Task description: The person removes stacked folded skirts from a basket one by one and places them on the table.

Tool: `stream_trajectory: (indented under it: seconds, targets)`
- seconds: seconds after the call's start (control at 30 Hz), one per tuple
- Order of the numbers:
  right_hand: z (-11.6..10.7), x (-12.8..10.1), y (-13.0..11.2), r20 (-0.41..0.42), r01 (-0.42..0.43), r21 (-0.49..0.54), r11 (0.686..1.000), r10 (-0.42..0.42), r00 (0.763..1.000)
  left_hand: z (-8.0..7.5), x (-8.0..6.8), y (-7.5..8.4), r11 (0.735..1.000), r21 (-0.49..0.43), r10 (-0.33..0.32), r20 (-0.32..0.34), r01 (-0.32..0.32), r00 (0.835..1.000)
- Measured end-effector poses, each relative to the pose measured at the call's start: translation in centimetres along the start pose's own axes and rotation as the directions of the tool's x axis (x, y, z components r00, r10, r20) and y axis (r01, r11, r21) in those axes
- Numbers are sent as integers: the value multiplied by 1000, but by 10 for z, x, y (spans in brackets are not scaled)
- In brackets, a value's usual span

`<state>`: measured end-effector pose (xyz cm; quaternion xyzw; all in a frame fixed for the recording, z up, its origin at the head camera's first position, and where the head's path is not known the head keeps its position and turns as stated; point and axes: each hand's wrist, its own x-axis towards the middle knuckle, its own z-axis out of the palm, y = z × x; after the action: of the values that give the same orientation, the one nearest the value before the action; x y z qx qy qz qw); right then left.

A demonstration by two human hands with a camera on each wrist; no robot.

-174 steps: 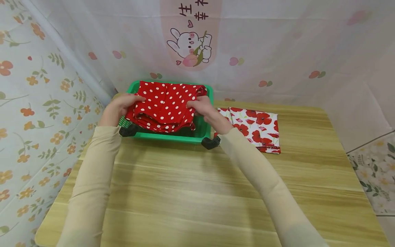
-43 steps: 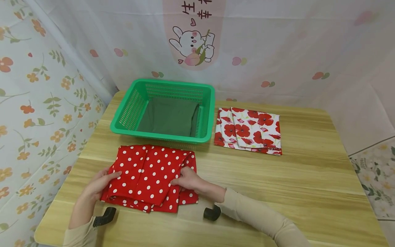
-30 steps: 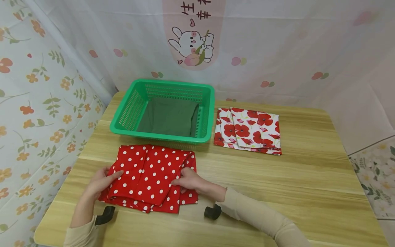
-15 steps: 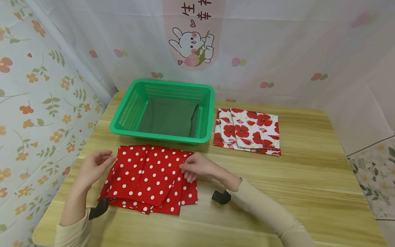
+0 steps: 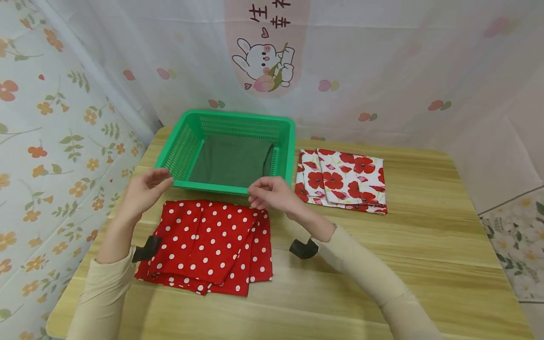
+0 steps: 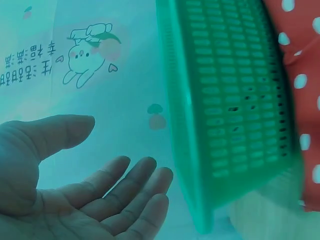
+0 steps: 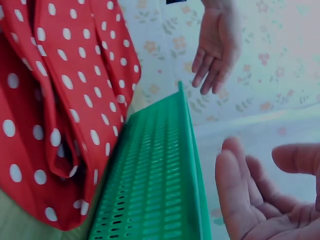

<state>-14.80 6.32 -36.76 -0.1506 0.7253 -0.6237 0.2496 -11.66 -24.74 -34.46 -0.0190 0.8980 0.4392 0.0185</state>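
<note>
A folded red cloth with white polka dots (image 5: 210, 248) lies on the wooden table (image 5: 382, 264) in front of the green plastic basket (image 5: 231, 189). Both hands hover above the cloth's far edge, at the basket's near rim, holding nothing. My left hand (image 5: 146, 189) is by the basket's front left corner with relaxed fingers; in the left wrist view the left hand (image 6: 85, 200) shows an empty palm beside the basket wall (image 6: 230, 100). My right hand (image 5: 272, 192) is near the front right corner, fingers loosely bent. In the right wrist view the right hand (image 7: 260, 195) is empty above the basket (image 7: 155, 185) and cloth (image 7: 65, 90).
A folded white cloth with red poppies (image 5: 342, 179) lies right of the basket. A dark green cloth (image 5: 231, 160) lines the basket's bottom. Patterned curtains close the table in at the left and back. Bare wood stretches along the front and right.
Both hands let go of the polka-dot cloth, which stays on the table, and rose forward to the basket's near rim.
</note>
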Motion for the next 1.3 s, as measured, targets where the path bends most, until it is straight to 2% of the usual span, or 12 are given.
stream_trajectory:
  seconds: [0.1,0.3,0.37,0.53,0.7,0.87,1.07,1.2,1.3]
  targets:
    - [-3,8,-4,-55,10,42,999,-7,998,-3,16,5,999,-39,-21,36,22,999]
    - [-6,26,-12,-154,-25,75,997,36,987,-2,57,8,984,-104,-133,135,147,982]
    - [-6,32,-13,-169,-38,63,997,48,984,-2,67,8,979,-101,-158,181,178,971]
    - [-9,46,-14,-196,-52,48,998,60,979,2,91,13,963,-64,-234,292,263,927]
    - [-11,60,-15,-229,-74,65,995,87,969,8,114,22,953,-27,-274,351,302,896]
    - [-14,73,-16,-267,-108,76,991,124,956,14,132,27,942,5,-315,351,334,882]
    - [-22,89,-15,-311,-194,73,978,207,928,22,146,24,928,38,-366,283,371,886]
    - [-26,95,-15,-322,-264,77,961,275,906,24,152,22,917,42,-394,266,397,880]
    - [-28,99,-15,-324,-298,96,950,312,893,24,156,23,911,61,-411,232,409,882]
